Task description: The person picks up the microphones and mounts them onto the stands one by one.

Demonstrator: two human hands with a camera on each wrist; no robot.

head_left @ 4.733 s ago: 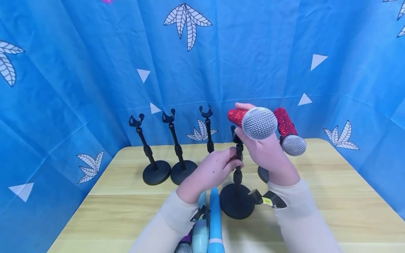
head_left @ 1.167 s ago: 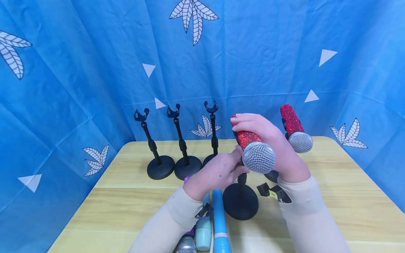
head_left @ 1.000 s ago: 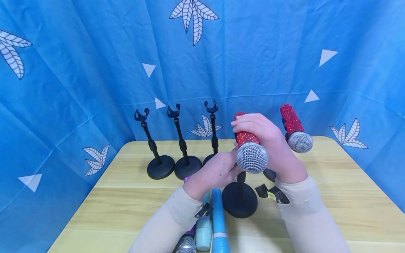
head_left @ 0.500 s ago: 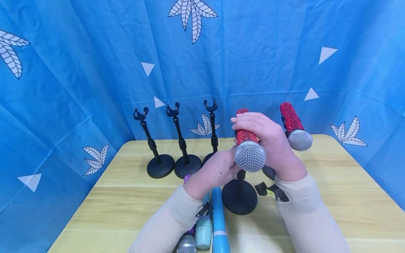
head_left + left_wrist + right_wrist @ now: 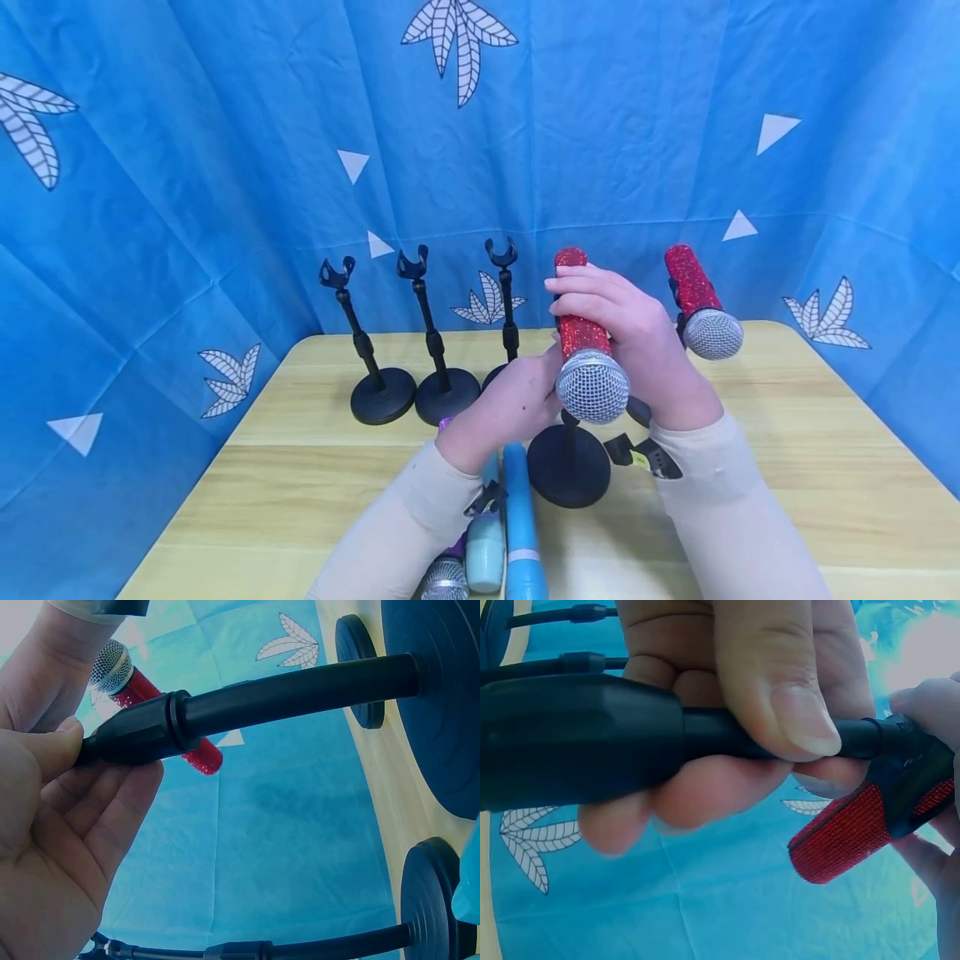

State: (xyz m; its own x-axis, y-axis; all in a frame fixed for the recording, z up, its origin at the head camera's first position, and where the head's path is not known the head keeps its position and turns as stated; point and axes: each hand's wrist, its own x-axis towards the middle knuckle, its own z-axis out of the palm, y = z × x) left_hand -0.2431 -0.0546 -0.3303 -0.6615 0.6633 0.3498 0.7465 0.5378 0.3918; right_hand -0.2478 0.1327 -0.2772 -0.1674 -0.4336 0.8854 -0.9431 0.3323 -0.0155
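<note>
A red glittery microphone with a silver mesh head lies tilted at the top of a black desk microphone stand, its head toward me. My right hand holds its handle, fingers laid over the top. In the right wrist view the stand's black clip wraps the red handle. My left hand grips the stand's pole below the clip, thumb and fingers round it, as the left wrist view shows along the black pole. The microphone's head partly hides the pole in the head view.
A second red microphone rests in a stand at the right. Three stands with bare clips stand at the back left. In front lie a blue microphone, a pale teal one and a purple one, partly under my left forearm.
Held crosswise above the clip at first, the red microphone has turned to point toward me and come down into the clip. My right fingers now lie over its handle. My left hand keeps the pole.
</note>
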